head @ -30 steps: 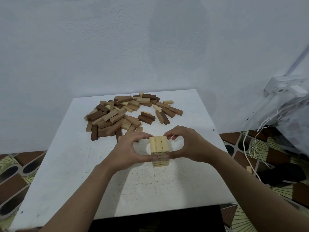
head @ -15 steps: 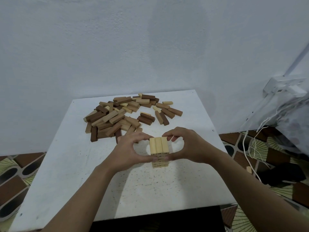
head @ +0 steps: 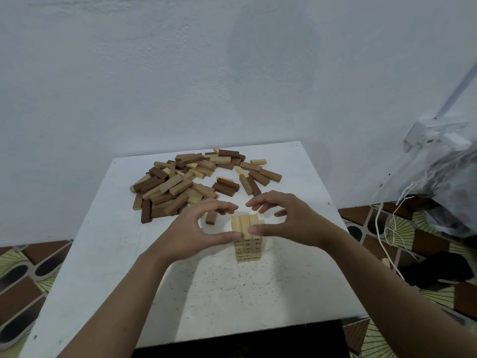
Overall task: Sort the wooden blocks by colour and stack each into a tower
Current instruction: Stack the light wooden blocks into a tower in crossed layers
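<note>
A short tower of pale wooden blocks (head: 247, 250) stands in the middle of the white table (head: 232, 301), its top layer made of three blocks side by side. My left hand (head: 196, 232) is just left of it, thumb tip touching the top layer's near edge. My right hand (head: 286, 223) is just right of it, thumb tip also on that near edge. The fingers of both hands arch loosely above and behind the tower without touching it. A loose pile of pale, mid-brown and dark brown blocks (head: 191, 182) lies at the far side of the table.
One dark brown block (head: 211, 217) lies apart from the pile, just behind my left hand. A grey wall rises behind the table. Right of the table, a bag with white cords (head: 444, 182) sits on the patterned floor (head: 387, 244).
Both hands were cupped around the tower's top. Their fingers have now lifted off and spread, leaving only the thumbs at the near edge. The tower has not moved.
</note>
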### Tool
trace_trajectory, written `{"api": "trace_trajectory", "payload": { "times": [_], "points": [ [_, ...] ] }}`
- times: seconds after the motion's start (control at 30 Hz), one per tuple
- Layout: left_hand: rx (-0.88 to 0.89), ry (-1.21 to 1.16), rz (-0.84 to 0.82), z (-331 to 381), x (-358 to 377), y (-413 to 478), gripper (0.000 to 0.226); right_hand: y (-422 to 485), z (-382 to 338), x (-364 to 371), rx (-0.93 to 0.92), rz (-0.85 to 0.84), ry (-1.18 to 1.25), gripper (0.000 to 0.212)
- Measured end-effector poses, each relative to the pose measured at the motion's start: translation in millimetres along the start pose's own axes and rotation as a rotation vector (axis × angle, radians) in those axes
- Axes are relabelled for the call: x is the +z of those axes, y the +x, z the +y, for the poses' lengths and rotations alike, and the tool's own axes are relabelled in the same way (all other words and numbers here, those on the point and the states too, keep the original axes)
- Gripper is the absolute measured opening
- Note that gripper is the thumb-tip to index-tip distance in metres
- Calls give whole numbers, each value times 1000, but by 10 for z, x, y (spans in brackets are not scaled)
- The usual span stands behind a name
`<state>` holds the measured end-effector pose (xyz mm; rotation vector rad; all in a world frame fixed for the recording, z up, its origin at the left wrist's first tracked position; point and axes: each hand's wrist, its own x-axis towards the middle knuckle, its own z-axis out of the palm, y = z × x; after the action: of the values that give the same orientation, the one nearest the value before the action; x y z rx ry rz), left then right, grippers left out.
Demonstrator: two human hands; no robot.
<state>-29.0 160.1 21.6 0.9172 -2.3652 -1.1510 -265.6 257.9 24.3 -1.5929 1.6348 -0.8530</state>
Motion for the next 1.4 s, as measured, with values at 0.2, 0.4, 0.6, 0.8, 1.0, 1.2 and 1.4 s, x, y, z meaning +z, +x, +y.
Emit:
{"api": "trace_trajectory", "payload": {
  "times": [0.2, 0.4, 0.6, 0.8, 1.0, 1.2, 1.4],
  "points": [
    [36, -75, 8, 30, -149, 76, 35, 97, -154, 23, -32, 64, 92, 30],
    [-4, -64, 157, -138, -257, 391, 16, 505, -18, 31, -41, 332, 59, 4],
    [-28, 130, 175, -517, -214, 926, 21, 961, 342, 30, -4, 340, -225, 15],
    [-43, 432, 4, -816, -185, 1559, 27, 1488, 565, -20, 153, 301, -515, 27],
    [15, 572, -127, -907, -260, 1905, 22, 1858, 635, 5, 176, 277, -576, 28],
    [60, 593, -110, -1015, -212, 1955, 16, 2038, 703, 131, 271, 290, -691, 35],
    [-22, 523, -64, -953, -158, 1994, 15, 2152, 654, 145, 392, 299, -604, 28]
  ]
}}
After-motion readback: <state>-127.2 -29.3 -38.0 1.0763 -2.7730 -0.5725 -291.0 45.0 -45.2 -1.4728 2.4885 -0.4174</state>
